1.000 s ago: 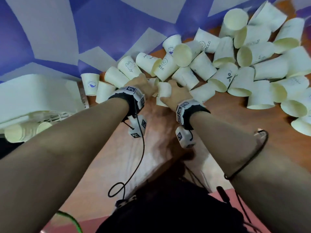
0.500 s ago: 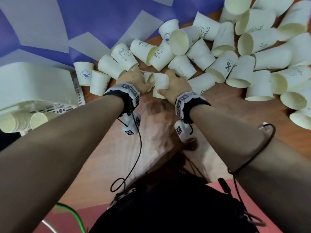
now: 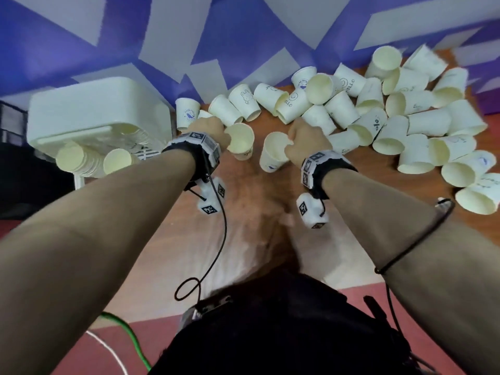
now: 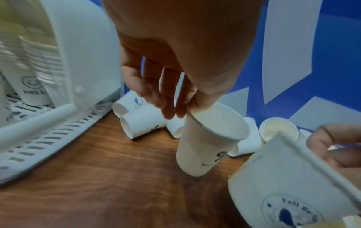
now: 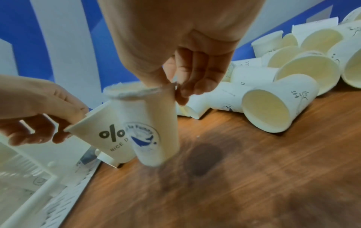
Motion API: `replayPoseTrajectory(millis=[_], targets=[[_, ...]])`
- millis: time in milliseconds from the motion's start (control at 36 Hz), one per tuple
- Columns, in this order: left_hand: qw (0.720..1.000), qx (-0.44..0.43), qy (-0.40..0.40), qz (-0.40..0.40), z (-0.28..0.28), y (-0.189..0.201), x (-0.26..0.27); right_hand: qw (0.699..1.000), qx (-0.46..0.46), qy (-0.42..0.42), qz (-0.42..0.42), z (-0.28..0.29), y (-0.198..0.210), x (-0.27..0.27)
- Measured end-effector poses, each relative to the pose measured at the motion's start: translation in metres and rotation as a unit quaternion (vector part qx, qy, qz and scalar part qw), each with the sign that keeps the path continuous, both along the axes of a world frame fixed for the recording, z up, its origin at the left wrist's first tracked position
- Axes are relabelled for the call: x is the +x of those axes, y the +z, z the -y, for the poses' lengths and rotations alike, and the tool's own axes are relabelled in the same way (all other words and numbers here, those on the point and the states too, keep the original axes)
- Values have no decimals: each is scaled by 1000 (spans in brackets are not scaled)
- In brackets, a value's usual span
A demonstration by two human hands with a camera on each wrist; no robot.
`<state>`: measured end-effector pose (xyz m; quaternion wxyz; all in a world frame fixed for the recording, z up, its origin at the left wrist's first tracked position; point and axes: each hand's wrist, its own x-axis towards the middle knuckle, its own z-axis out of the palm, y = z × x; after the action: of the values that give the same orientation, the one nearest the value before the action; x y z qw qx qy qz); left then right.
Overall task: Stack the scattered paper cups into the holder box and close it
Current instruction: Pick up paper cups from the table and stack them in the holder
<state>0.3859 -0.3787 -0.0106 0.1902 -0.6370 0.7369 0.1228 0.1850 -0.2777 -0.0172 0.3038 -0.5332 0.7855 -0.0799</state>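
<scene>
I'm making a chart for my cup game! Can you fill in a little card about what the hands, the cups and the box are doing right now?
left hand: pinches the rim of the percent-sign cup, lifted off the table
right hand: pinches the rim of the whale cup, also lifted
held cups: side by side, not yet nested
box: on the left, open, stacks of cups inside
pile: many loose cups on their sides, at the far right of the table
task: far from done
</scene>
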Motion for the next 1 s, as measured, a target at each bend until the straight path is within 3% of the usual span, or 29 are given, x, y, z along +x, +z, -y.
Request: replayPoseTrajectory(millis=[250, 472, 639, 778, 1000], targets=[[993, -49, -5, -109, -28, 56, 103, 996, -30, 43, -77, -15, 47, 96], [981, -87, 38, -169, -45, 118, 250, 988, -92, 15, -125, -27, 97, 209], [972, -91, 73, -203, -43, 151, 343, 981, -96, 50, -162, -27, 122, 283], [969, -72, 85, -221, -45, 158, 372, 981, -97, 84, -146, -21, 133, 324], [965, -100, 99, -221, -36, 162, 370, 971, -117, 150, -145, 15, 153, 347]])
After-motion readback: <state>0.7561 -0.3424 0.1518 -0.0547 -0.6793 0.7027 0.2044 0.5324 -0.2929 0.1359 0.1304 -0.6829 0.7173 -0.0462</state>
